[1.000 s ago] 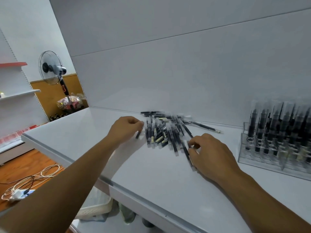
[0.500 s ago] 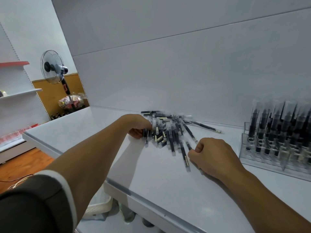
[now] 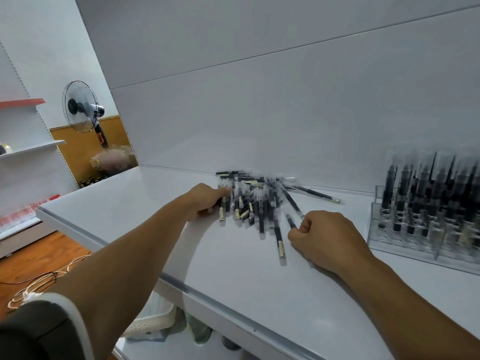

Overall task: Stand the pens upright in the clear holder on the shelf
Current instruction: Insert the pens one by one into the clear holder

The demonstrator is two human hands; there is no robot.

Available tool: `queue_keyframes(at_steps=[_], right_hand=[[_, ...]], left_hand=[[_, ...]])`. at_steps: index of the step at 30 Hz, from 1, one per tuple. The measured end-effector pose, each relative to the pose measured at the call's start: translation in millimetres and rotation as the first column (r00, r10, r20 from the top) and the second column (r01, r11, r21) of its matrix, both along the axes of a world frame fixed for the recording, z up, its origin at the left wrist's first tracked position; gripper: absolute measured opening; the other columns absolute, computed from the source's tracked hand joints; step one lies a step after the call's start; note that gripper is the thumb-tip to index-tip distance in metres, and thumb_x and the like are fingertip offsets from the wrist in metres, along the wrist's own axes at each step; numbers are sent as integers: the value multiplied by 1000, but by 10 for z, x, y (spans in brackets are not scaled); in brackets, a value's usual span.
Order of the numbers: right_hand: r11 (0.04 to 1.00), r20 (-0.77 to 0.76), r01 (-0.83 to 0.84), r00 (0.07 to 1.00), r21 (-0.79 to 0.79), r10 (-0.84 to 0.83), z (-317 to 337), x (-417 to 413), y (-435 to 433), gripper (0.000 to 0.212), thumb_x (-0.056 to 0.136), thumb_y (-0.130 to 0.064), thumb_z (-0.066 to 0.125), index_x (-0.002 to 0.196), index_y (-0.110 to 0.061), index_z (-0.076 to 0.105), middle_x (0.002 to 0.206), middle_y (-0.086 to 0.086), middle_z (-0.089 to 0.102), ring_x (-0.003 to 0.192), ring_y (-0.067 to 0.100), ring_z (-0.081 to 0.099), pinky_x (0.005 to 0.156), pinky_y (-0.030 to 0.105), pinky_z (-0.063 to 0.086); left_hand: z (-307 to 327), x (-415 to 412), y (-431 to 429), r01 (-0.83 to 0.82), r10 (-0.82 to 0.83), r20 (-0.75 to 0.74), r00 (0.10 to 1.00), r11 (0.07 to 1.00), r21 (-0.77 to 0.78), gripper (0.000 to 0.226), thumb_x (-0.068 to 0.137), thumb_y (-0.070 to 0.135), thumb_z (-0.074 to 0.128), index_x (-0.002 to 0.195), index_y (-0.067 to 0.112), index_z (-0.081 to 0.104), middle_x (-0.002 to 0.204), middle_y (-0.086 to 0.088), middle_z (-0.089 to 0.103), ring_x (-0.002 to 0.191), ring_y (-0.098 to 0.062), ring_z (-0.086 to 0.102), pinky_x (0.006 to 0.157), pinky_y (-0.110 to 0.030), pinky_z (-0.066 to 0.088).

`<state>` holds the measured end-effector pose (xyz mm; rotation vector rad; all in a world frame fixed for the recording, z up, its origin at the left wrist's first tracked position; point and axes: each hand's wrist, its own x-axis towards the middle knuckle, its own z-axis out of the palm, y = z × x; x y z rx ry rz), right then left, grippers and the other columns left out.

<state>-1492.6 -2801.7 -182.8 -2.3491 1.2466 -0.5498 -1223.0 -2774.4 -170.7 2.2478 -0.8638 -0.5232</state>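
Pens [image 3: 255, 203]: slim black-and-clear sticks, lying flat in a fanned heap toward the back of the white shelf [image 3: 233, 281], near the rear wall; blurred, so no count given. Clear holder [image 3: 426, 246]: standing at the right of the shelf, well apart from the heap, already stocked with upright pens. Left hand [image 3: 207, 202]: fingers curled down at the heap's left edge, touching the outermost pens; cannot tell whether gripping any. Right hand [image 3: 324, 237]: curled narrow, thumb and forefinger pinching the near end of a single pen [image 3: 291, 221] at the heap's right front. Handling, by judgement: light, stiff, smooth-barrelled, likely to roll and to slip on one another; not fragile under a plain pinch. Best taken mid-barrel or slightly toward the upper end, between thumb and two fingers, leaving the lower end free to enter a slot; several at once likely to splay.
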Motion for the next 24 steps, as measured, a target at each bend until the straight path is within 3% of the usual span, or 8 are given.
queue_keyframes(at_steps=[4,6,9,14,17,20,24], right_hand=[[992,207,-2,978,126,-24,-10,4,-12,25,86,-26,53,67,-12,62,53,0,68,59,12,66,66,27,52],[989,321,-10,946,145,-38,-23,33,-17,20,89,-28,56,73,-18,63,62,-2,70,66,11,68,72,30,54],[985,437,-71,899,160,-7,-11,66,-7,12,92,-29,59,81,-27,60,71,0,69,78,15,70,67,28,53],[974,565,-114,825,198,-18,96,21,104,8,93,-25,61,87,-29,63,81,11,66,64,22,61,65,40,55],[990,533,-102,846,100,33,231,-99,123,8,92,-26,62,86,-31,59,76,1,68,71,18,65,71,36,54],[994,527,-108,847,33,74,372,-337,116,8,91,-28,62,86,-33,58,70,-8,66,71,11,66,73,36,55],[999,515,-45,856,-26,52,435,-879,107,11,91,-29,64,85,-36,57,70,-11,66,62,4,59,65,32,51]], left_hand=[[-23,-57,55,8,-24,-75,997,979,-204,43,93,49,55,70,13,47,58,-4,49,47,-16,39,51,-23,33],[-9,-114,90,12,-62,-142,988,945,-328,38,96,44,52,84,8,54,64,-5,50,51,-16,40,50,-23,35],[54,-252,152,35,-129,-184,974,895,-445,33,101,36,45,101,8,61,68,-2,49,58,-14,43,56,-24,36],[219,-692,260,32,-243,-278,929,802,-596,28,103,28,37,94,15,60,64,3,50,54,-11,48,50,-21,36],[316,-1027,304,44,-362,-342,867,741,-670,27,103,28,37,96,14,59,61,4,49,53,-12,48,41,-17,35],[353,-1358,251,69,-509,-397,764,677,-733,26,103,28,38,97,12,57,60,3,47,51,-14,45,47,-24,35],[307,-1886,107,151,-655,-404,638,621,-769,25,102,27,38,99,9,56,61,2,43,45,-13,36,42,-22,29]])
